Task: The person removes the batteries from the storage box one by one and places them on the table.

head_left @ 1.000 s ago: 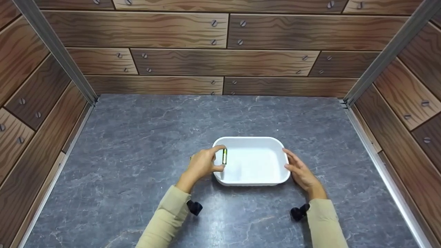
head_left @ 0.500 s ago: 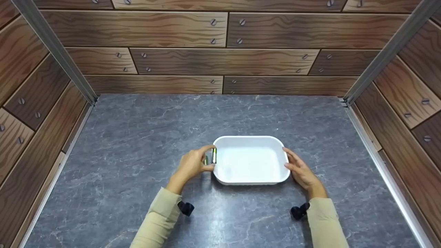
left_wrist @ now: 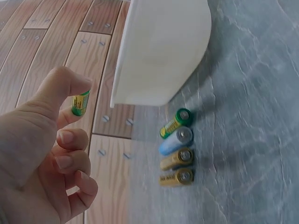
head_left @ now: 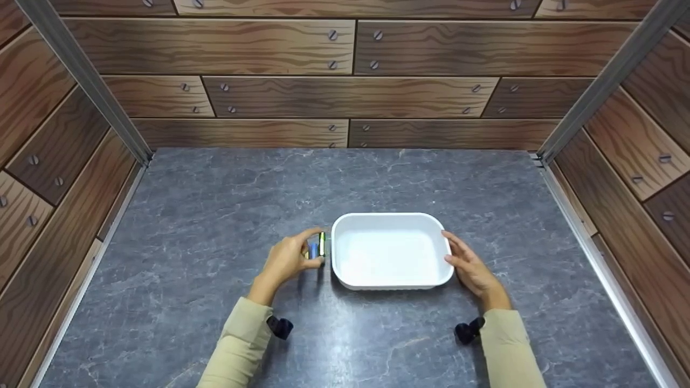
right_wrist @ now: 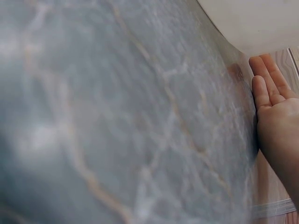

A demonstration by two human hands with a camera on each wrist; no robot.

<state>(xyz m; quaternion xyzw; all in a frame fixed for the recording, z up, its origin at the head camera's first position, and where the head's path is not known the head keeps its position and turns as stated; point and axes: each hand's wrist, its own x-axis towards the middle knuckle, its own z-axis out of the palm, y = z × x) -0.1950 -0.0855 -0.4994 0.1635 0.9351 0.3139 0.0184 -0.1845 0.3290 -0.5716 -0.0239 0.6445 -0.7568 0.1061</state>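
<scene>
A green-and-yellow battery (left_wrist: pixel 80 103) is pinched between the thumb and forefinger of my left hand (head_left: pixel 285 258), just left of a white rectangular tub (head_left: pixel 450 269). The other fingers of that hand curl loosely in the left wrist view. Below it, several batteries stand side by side on the table: a green one (left_wrist: pixel 176 122), a blue one (left_wrist: pixel 176 140) and gold ones (left_wrist: pixel 177 159). In the head view the hand partly hides them. My right hand (head_left: pixel 474 269) touches the tub's right rim with its fingertips; its fingers look straight in the right wrist view.
The tub stands on a grey marbled tabletop (head_left: pixel 215 215). Wood-patterned panels (head_left: pixel 269 97) close off the back and both sides, with metal posts (head_left: pixel 91 81) at the corners. A black wrist camera (head_left: pixel 280 327) sits on my left sleeve.
My left hand has moved left with the pinched battery, from over the tub's left end to outside it, beside the standing batteries. My right hand stays at the rim.
</scene>
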